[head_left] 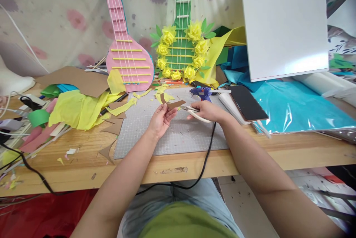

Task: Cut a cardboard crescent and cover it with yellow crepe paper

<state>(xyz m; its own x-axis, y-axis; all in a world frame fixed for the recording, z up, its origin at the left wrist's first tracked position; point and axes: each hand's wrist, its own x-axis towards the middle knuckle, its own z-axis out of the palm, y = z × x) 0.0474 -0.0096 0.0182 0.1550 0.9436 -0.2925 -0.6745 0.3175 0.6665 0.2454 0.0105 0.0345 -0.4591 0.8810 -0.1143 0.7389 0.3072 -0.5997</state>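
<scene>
Between thumb and fingers, my left hand (162, 121) pinches a small curved piece of brown cardboard (175, 104) above the grey cutting mat (167, 143). My right hand (207, 111) is closed around the white handles of a pair of scissors (200, 116). Their blades point left and meet the cardboard's lower right edge; whether they are parted is too small to tell. A blue glue gun (200, 92) lies just behind my right hand. Yellow paper scraps (164, 96) lie on the mat behind my left hand.
A pink paper instrument (130, 61) and a green one (180, 50) with yellow flowers stand at the back. A phone (244, 102) and blue wrapped sheets (303, 106) lie right. Crumpled yellow paper (79, 108) and cardboard offcuts (114, 126) lie left. A black cable (207, 156) hangs over the table's front edge.
</scene>
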